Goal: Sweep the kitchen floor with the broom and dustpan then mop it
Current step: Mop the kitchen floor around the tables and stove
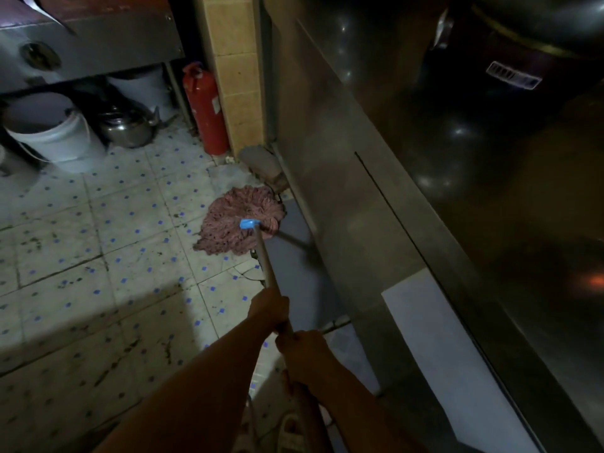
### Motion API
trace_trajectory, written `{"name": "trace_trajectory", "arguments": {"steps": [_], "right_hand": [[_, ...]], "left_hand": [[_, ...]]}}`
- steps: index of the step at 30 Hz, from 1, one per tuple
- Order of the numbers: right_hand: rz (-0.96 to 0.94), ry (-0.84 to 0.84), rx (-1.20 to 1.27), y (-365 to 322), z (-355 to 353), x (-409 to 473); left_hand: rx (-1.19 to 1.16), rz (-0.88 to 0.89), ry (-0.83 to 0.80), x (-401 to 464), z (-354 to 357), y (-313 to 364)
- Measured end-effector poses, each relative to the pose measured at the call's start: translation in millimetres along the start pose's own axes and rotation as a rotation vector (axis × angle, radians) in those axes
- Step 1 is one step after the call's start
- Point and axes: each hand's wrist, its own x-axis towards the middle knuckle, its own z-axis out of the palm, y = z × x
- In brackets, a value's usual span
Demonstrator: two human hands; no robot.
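Both hands grip mop; labels unreadable.

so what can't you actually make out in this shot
Head view only:
- Top of the mop handle: cut off below the right hand.
- Whether the floor is wet: too dim and blurred.
- Inside the bucket: dark under the counter.
- Label on the extinguisher: too small.
- Left hand fingers: hidden behind the handle.
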Motion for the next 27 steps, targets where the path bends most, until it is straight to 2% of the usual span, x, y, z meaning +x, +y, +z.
{"name": "trace_trajectory", "arguments": {"steps": [6,9,18,22,27], "right_hand": [[-0.015,-0.061,-0.055,-29.3,24.4,23.8],[0.012,-0.094,0.013,-43.2,41.9,28.5],[0.073,-0.101,0.082,-71.0,61.3,11.7],[0.1,-0.126,0.017,-62.5,59.7,1.7],[0.063,-0.219,-0.15,-34.5,72.6,-26.0]], "left_hand": [[-0.14,-0.034,0.02,36.4,-28.6,-12.1],[-0.172,-0.043,0.01,46.6,-47.6,-21.0],[-0.179,-0.021,0.036,44.3,-73.9,-27.7],[-0.176,-0.039,0.06,28.0,-68.7,-38.7],[-0.21,-0.171,0.125,-1.7,-60.4,-85.0]]}}
